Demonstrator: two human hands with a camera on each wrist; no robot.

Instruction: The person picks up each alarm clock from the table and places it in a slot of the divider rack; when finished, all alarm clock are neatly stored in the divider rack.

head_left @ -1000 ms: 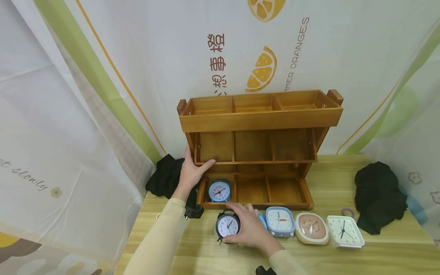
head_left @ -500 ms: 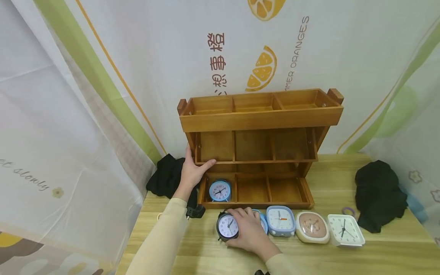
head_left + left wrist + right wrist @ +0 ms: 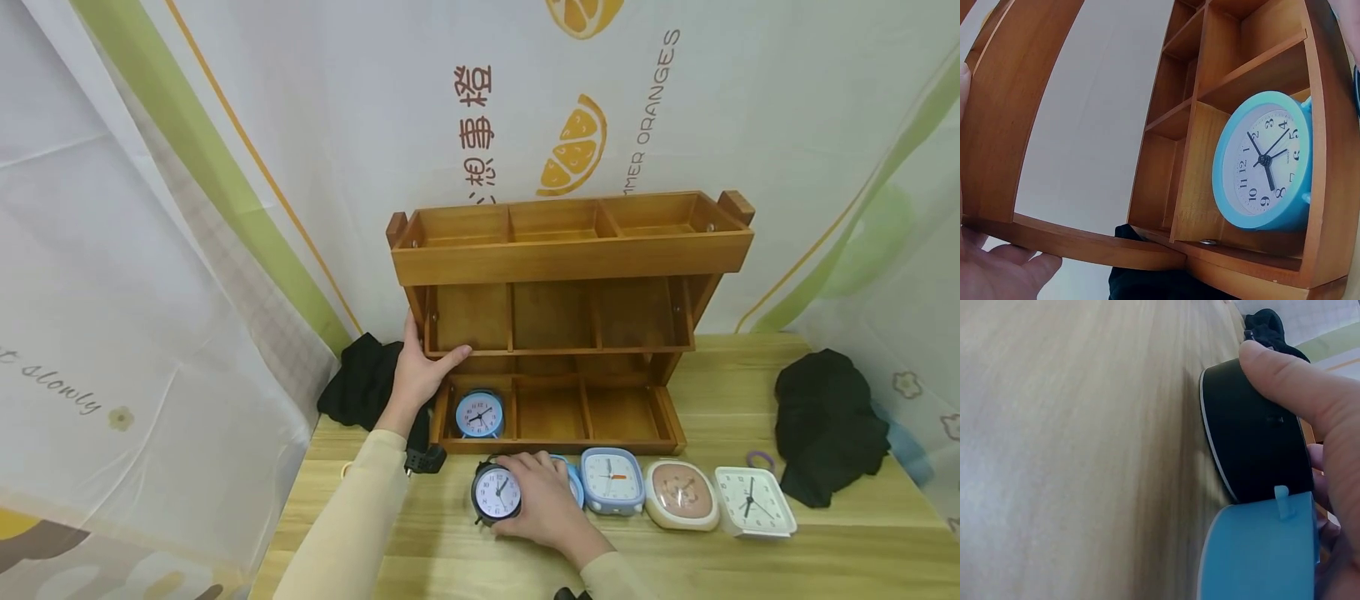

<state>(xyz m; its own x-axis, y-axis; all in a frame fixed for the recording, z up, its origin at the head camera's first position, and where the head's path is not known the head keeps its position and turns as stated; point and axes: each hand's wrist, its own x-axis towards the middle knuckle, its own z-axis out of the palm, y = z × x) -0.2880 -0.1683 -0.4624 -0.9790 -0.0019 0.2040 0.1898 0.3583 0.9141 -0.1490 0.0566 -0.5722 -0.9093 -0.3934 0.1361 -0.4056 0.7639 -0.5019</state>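
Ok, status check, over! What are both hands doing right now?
Left hand holds the wooden shelf by its left side. Right hand grips the black clock on the table. Blue clock close beside it, touching or not unclear.

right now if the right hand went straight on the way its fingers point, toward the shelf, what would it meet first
Probably the low front rail of the wooden shelf, just beyond the black alarm clock that the right hand holds. Behind that rail is the bottom middle compartment; depth is hard to judge.
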